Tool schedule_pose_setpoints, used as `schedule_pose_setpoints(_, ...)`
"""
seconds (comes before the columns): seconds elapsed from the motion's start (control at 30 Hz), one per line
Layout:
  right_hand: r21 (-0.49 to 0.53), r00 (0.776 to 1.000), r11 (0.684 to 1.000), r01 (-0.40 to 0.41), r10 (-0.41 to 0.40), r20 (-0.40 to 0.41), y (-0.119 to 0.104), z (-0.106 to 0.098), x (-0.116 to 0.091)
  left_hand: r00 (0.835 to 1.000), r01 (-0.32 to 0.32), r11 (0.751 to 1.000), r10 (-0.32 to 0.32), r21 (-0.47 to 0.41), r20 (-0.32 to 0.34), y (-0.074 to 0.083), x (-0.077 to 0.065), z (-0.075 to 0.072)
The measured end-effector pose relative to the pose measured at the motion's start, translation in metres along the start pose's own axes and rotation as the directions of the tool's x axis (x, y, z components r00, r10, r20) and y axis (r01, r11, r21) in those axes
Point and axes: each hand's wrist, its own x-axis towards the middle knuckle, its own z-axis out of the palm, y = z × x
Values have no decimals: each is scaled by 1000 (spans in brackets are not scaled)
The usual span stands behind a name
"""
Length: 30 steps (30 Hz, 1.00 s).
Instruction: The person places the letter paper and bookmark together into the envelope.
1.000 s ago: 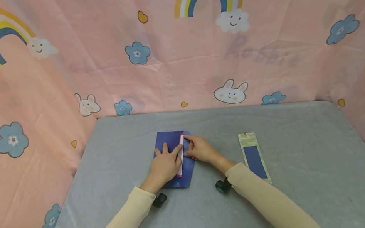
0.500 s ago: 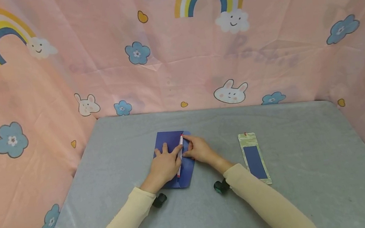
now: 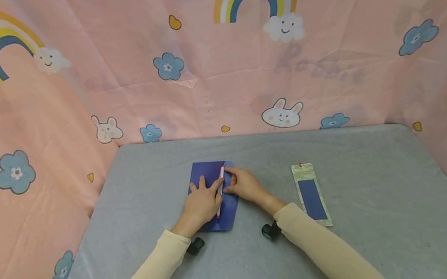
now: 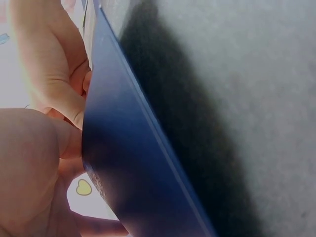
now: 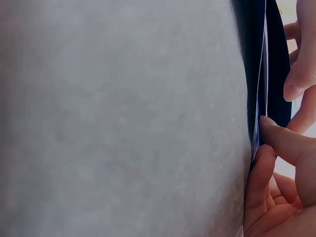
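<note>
A blue folded card (image 3: 206, 168) lies on the table, a narrow white strip (image 3: 221, 173) with red ends running along its right part. My left hand (image 3: 199, 204) presses it with fingers spread, index finger and thumb reaching to the strip. At the upper right edge my right hand (image 3: 248, 184) pinches the card's folded side. The right wrist view shows its thumb (image 5: 279, 136) against the blue layers, a thin white line between them, and curled fingers below. In the left wrist view the card (image 4: 123, 148) stands edge-on beside the left hand (image 4: 29, 168).
To the right lies a green patterned strip (image 3: 304, 172) with a dark blue panel and a small red loop on top, partly under the right sleeve (image 3: 314, 236). Grey cloth covers the table (image 3: 377, 194); a pink printed curtain (image 3: 215, 83) surrounds it.
The white strip looks narrower than a second ago, as the card's right side tilts. My right hand has shifted very slightly left; the left hand stays in place.
</note>
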Motion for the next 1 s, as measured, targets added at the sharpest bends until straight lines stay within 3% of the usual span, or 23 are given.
schedule_pose_setpoints(1.0,18,1000,1000,16,-16,8,3,1,2,1000,1,1000,-1,0,12,1,0,-1)
